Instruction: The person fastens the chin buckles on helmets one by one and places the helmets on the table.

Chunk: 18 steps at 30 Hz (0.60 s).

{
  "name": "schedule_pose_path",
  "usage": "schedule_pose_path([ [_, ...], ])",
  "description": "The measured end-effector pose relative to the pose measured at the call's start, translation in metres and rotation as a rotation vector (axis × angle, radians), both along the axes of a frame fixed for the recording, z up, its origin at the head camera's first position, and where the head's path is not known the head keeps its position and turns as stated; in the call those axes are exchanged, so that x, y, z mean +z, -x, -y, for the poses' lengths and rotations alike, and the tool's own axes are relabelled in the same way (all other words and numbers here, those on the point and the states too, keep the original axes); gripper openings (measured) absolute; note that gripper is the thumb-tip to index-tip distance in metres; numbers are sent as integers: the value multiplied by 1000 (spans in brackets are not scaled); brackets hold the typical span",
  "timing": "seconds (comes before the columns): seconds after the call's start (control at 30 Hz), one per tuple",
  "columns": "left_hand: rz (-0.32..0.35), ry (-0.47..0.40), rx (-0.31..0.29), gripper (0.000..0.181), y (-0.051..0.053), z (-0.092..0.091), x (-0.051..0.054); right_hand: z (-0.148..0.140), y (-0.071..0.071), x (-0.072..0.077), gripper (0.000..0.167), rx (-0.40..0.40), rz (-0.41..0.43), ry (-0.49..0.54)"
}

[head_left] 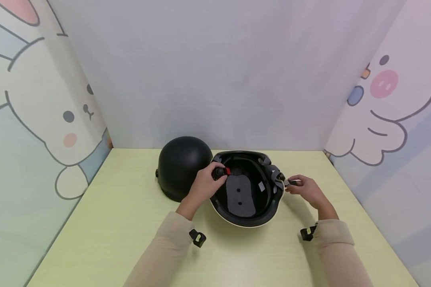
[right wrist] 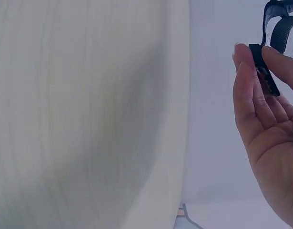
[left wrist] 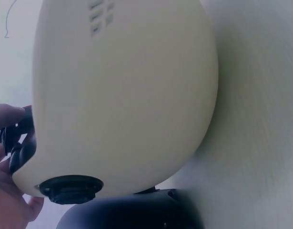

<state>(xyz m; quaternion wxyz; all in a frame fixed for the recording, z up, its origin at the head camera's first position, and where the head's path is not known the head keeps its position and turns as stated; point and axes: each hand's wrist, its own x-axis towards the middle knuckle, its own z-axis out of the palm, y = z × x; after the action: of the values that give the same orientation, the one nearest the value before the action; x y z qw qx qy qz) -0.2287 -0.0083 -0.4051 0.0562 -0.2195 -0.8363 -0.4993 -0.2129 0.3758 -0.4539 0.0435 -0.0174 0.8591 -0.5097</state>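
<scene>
A helmet (head_left: 219, 211) with a cream shell rests on the table with its black padded inside facing up. My left hand (head_left: 204, 183) grips a black buckle with a red part (head_left: 220, 172) at the helmet's left edge. At the other side, my right hand (head_left: 309, 192) pinches a flat black buckle piece (right wrist: 264, 69) between thumb and fingers, with a dark strap (right wrist: 285, 31) running from it. Grey straps (head_left: 274, 175) bunch along the right rim. In the left wrist view, the cream shell (left wrist: 127, 95) hides part of what the left hand holds.
A black helmet (head_left: 183, 165) sits dome up, close on the left of the cream one. The pale yellow table (head_left: 104, 227) meets a plain curtain (head_left: 215, 79) at the back. Cartoon-printed sheets (head_left: 39, 119) stand at both sides.
</scene>
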Motion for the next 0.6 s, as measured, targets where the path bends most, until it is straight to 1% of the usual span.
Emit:
schedule_pose_path([
  [0.13, 2, -19, 1, 29, -1, -1, 3, -1, -2, 9, 39, -7, -34, 80],
  [0.23, 14, -23, 5, 29, -1, -2, 4, 1, -4, 17, 40, -1, -60, 114],
  [0.3, 20, -28, 6, 29, -2, -3, 5, 3, -5, 25, 41, 6, -82, 111],
  [0.43, 19, -42, 8, 29, -2, -3, 6, 9, -9, 42, 42, 24, -120, 67],
  [0.6, 15, -54, 10, 29, -3, -3, 6, 17, -11, 59, 45, 16, -154, 22],
])
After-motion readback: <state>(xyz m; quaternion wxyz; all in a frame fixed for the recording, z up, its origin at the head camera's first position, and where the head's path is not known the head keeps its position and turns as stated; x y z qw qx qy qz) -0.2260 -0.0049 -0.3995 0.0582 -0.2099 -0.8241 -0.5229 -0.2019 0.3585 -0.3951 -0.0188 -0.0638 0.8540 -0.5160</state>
